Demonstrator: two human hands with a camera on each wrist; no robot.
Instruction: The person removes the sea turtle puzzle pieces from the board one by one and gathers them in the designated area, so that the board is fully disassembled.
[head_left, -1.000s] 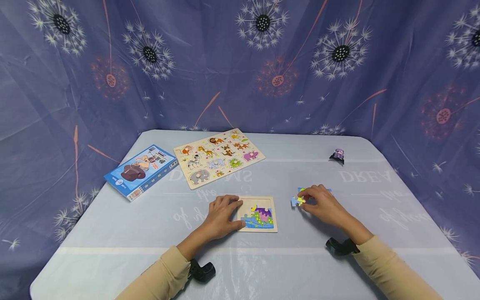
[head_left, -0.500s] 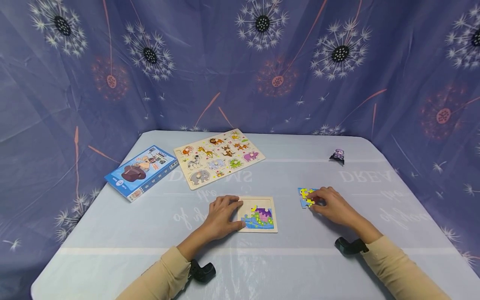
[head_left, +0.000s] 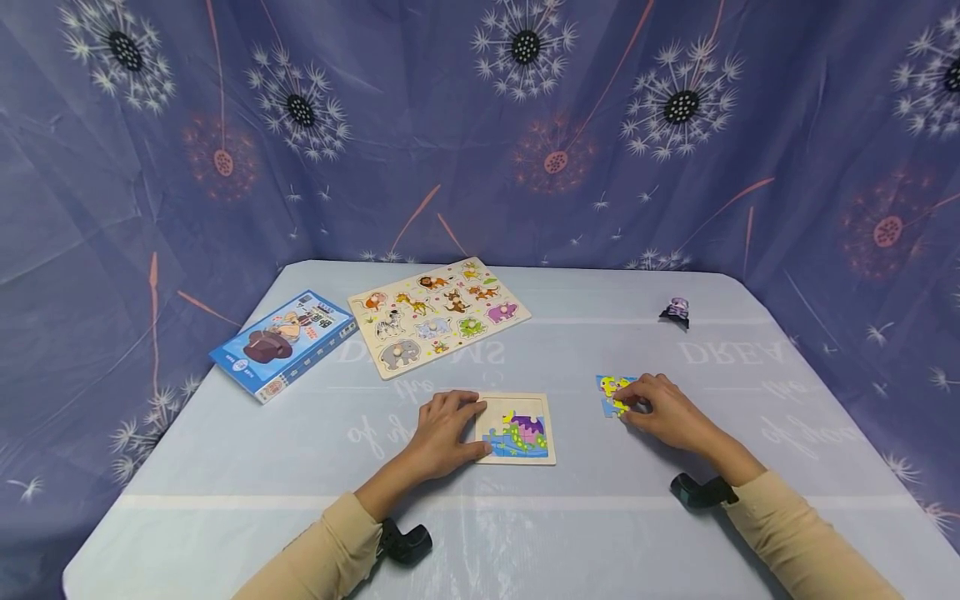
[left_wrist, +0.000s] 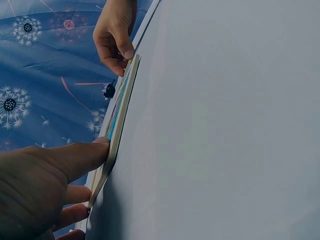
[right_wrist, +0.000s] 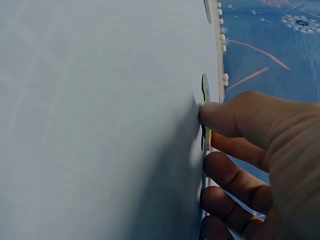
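1. The left hand (head_left: 442, 433) lies on the table (head_left: 225, 467) at the near centre. Its curled fingers and thumb hold the left edge of the small puzzle tray (head_left: 546, 457).
2. From the left wrist, the thumb (left_wrist: 85, 157) presses the tray's (left_wrist: 122, 117) thin edge; the fingers curl loosely beneath.
3. The tray lies flat and roughly square, its sides nearly parallel to the table's near edge. Its lower half carries fitted pieces.
4. The right hand (head_left: 667, 412) is to the right of the tray, well apart from it. Its bent fingertips pinch a loose blue and yellow puzzle piece (head_left: 611, 392) that lies flat on the table.
5. From the right wrist, the thumb (right_wrist: 220, 112) touches the piece's (right_wrist: 205, 85) edge.
6. Farther left lie a blue box (head_left: 285, 342) and an animal peg puzzle board (head_left: 438, 312), its long axis running left to right and angled.
7. A small purple and black object (head_left: 677, 310) sits far right.
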